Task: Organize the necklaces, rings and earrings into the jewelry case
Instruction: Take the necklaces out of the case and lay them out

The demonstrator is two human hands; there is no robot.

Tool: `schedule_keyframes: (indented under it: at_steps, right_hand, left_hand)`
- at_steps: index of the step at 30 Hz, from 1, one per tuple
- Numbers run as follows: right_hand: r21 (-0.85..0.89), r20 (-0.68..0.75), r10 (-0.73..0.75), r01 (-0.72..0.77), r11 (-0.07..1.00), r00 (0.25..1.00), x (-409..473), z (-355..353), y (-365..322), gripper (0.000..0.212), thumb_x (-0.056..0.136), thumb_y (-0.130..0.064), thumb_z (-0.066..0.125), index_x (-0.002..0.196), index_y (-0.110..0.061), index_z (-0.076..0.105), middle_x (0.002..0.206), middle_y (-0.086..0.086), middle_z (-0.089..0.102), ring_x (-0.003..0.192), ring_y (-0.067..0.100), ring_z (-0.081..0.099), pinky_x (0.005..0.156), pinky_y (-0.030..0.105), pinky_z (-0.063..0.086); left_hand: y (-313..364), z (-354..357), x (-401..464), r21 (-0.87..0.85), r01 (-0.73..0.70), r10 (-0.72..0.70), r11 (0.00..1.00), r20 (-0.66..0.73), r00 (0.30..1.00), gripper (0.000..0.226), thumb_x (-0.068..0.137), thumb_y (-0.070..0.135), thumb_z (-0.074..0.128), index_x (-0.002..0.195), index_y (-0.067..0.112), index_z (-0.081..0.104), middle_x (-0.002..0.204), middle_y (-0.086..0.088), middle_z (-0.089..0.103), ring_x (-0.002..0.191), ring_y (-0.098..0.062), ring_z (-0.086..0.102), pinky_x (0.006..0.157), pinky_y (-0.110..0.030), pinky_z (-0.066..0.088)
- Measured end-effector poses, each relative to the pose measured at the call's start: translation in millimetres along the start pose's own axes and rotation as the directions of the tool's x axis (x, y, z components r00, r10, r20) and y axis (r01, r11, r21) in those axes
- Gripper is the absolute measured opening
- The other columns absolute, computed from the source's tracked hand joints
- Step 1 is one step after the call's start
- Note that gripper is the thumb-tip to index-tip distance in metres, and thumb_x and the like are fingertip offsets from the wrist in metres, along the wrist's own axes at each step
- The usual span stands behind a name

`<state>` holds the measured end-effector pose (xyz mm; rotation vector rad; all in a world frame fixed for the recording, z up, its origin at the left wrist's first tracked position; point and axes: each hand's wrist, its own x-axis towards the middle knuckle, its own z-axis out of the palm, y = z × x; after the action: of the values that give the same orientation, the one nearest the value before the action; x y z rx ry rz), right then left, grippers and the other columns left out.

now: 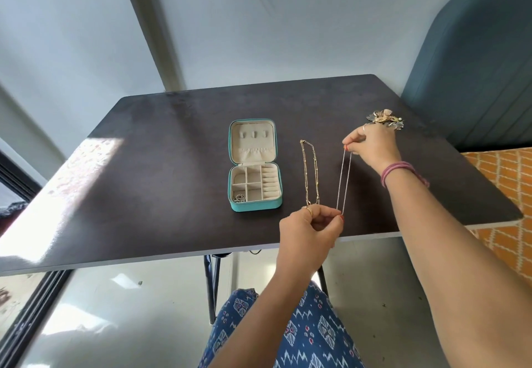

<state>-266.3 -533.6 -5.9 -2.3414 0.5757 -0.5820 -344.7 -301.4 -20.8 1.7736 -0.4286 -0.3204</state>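
the jewelry case [255, 166] lies open on the dark table [161, 152], its lid flat behind the tray. one near-left compartment holds a small silver chain [239, 198]; the other compartments look bare. the left hand [309, 231] and right hand [371, 146] each pinch an end of a thin silver necklace [344, 180] stretched between them. a gold necklace [310, 173] lies just beside the case, and a heap of jewelry [384, 119] sits behind the right hand

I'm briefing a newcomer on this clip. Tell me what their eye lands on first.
First, the thin silver chain stretched taut between the right hand and the left hand, each pinching one end above the dark table. Next, the open teal jewelry case at the table's middle, with the gold necklace lying between it and the chain.
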Motion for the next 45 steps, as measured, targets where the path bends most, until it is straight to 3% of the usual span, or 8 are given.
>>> schedule_keyframes:
  at_steps: [5,11,14,18,23,28,38,45]
  right_hand:
    - [-0.128,-0.002,-0.071,0.071,0.989,0.997,4,13,1,0.019,0.083,0.006,0.063,0.09,-0.006,0.077,0.093,0.011,0.074,0.091,0.024,0.067,0.081,0.01,0.036]
    - [-0.132,0.014,-0.052,0.053,0.99,0.999,11,33,3,0.023,0.088,0.003,0.059,0.095,-0.008,0.077,0.101,0.011,0.073,0.1,0.026,0.066,0.09,0.017,0.04]
    - [-0.117,0.011,-0.035,0.036,0.993,0.999,12,39,4,0.023,0.09,0.001,0.058,0.097,-0.01,0.077,0.103,0.009,0.073,0.099,0.023,0.066,0.088,0.014,0.039]
    - [-0.062,-0.034,-0.038,0.036,0.997,0.999,7,46,5,0.026,0.091,0.002,0.055,0.097,-0.012,0.077,0.103,0.006,0.073,0.094,0.019,0.067,0.078,0.008,0.037]
    - [0.007,-0.072,-0.08,0.081,0.997,0.994,6,53,6,0.019,0.089,-0.006,0.062,0.1,-0.015,0.075,0.098,0.003,0.075,0.098,0.019,0.066,0.09,0.02,0.044]
    - [0.098,-0.057,0.006,-0.001,0.995,0.998,11,50,8,0.016,0.085,-0.015,0.069,0.1,-0.018,0.075,0.095,-0.001,0.074,0.085,0.002,0.06,0.081,0.011,0.037]
    - [0.145,-0.065,0.018,-0.009,0.989,0.998,12,51,10,0.014,0.083,-0.014,0.072,0.096,-0.018,0.073,0.084,-0.005,0.071,0.084,0.008,0.066,0.08,0.017,0.045]
    - [0.096,-0.034,0.022,-0.019,0.995,0.999,7,48,5,0.017,0.09,-0.017,0.065,0.106,-0.019,0.072,0.097,-0.003,0.074,0.093,0.005,0.064,0.082,0.015,0.04]
  left_hand:
    - [1,6,3,0.158,-0.085,0.09,0.984,-0.025,0.996,0.012,0.088,0.019,0.066,0.095,0.018,0.076,0.073,0.014,0.067,0.07,0.0,0.064,0.071,-0.012,0.052]
    - [3,15,8,0.388,-0.18,0.186,0.904,0.025,0.982,0.022,0.092,0.024,0.06,0.107,0.019,0.075,0.094,0.0,0.072,0.079,-0.01,0.065,0.076,-0.019,0.052]
    - [2,19,10,0.433,-0.225,0.231,0.873,0.039,0.972,0.023,0.091,0.022,0.059,0.107,0.016,0.075,0.093,-0.005,0.071,0.082,-0.017,0.064,0.079,-0.031,0.054]
    - [-2,22,15,0.454,-0.236,0.242,0.859,0.046,0.969,0.022,0.091,0.022,0.059,0.103,0.015,0.076,0.089,-0.006,0.071,0.08,-0.018,0.063,0.075,-0.032,0.055]
    - [-7,25,17,0.479,-0.289,0.302,0.829,0.051,0.952,0.021,0.09,0.02,0.06,0.099,0.012,0.077,0.082,-0.009,0.069,0.078,-0.021,0.06,0.066,-0.029,0.049]
    - [-11,25,20,0.513,-0.32,0.341,0.797,0.056,0.939,0.02,0.09,0.02,0.06,0.094,0.01,0.077,0.078,-0.009,0.066,0.075,-0.023,0.058,0.062,-0.032,0.051]
    - [-10,27,20,0.62,-0.311,0.304,0.72,0.121,0.945,0.028,0.096,0.029,0.052,0.097,0.014,0.076,0.086,-0.006,0.068,0.08,-0.022,0.06,0.069,-0.038,0.054]
    - [-13,25,18,0.607,-0.35,0.364,0.713,0.106,0.925,0.024,0.094,0.032,0.059,0.103,0.016,0.075,0.087,-0.006,0.07,0.082,-0.024,0.061,0.07,-0.039,0.053]
